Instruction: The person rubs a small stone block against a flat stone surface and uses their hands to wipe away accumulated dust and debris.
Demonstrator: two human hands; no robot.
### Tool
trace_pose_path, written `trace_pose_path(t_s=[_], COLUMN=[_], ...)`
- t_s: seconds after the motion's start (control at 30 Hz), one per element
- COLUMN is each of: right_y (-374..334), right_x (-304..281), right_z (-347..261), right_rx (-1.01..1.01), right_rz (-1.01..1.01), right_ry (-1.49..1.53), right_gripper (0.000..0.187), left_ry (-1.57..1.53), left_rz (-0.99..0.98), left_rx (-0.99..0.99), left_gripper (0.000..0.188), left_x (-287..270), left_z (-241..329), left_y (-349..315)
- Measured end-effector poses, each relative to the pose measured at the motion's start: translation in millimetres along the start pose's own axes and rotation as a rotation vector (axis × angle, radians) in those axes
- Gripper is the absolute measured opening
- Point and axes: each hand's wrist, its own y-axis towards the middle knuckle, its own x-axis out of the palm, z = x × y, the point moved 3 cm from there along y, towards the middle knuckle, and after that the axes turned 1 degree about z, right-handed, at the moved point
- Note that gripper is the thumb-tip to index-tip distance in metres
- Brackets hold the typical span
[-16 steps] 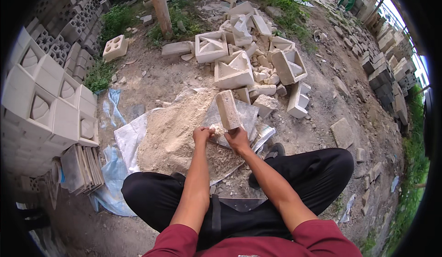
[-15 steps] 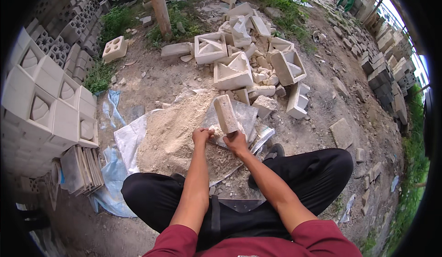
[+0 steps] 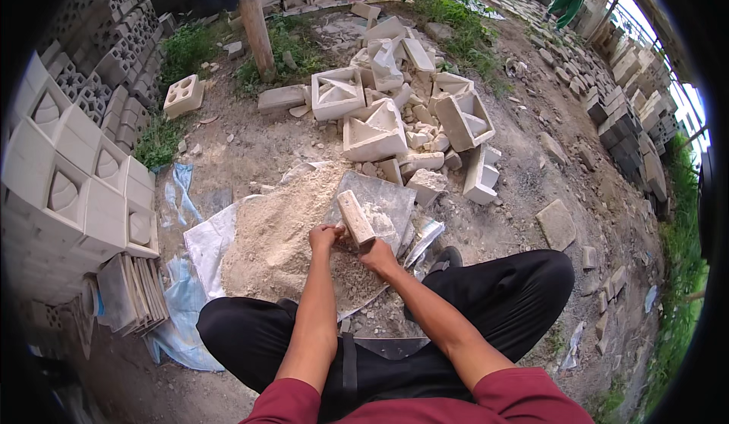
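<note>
My right hand [image 3: 378,257] grips the handle of a pale, block-headed wooden mallet [image 3: 355,215]. The mallet head is low over a grey flat slab [image 3: 342,189] scattered with pale crumbs [image 3: 381,223]. Just left of the mallet, my left hand [image 3: 324,236] is closed at the slab's near edge; whatever its fingers hold is too small to make out. Beside and under my forearms spreads a mound of beige crushed grit [image 3: 266,230], lying on a white woven sack [image 3: 203,243].
Broken pale blocks [image 3: 374,134] and rubble are heaped beyond the slab. Stacked vent blocks [image 3: 95,196] and leaning thin boards [image 3: 129,295] line the left. A wooden post [image 3: 256,25] stands at the back, and a person in green trousers [image 3: 566,7] is far right.
The mallet has come down from a raised, upright position toward the slab, tilting leftward. My left hand stays near the slab's edge. The whole view has shifted slightly.
</note>
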Motion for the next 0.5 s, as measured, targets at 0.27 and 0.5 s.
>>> trace_pose_path(t_s=[0.27, 0.5], right_y=[33.6, 36.0], right_x=[-69.0, -174.8], right_z=[-55.9, -138.5], right_rx=[0.117, -0.074], right_rz=[0.173, 0.263], right_ry=[0.702, 0.881], right_gripper=[0.02, 0.016], left_ry=[0.159, 0.867], left_rz=[-0.006, 0.273], left_rx=[0.066, 0.574], left_gripper=[0.024, 0.037], left_x=[-4.7, -3.9], left_z=[3.4, 19.6], left_y=[-0.9, -21.6])
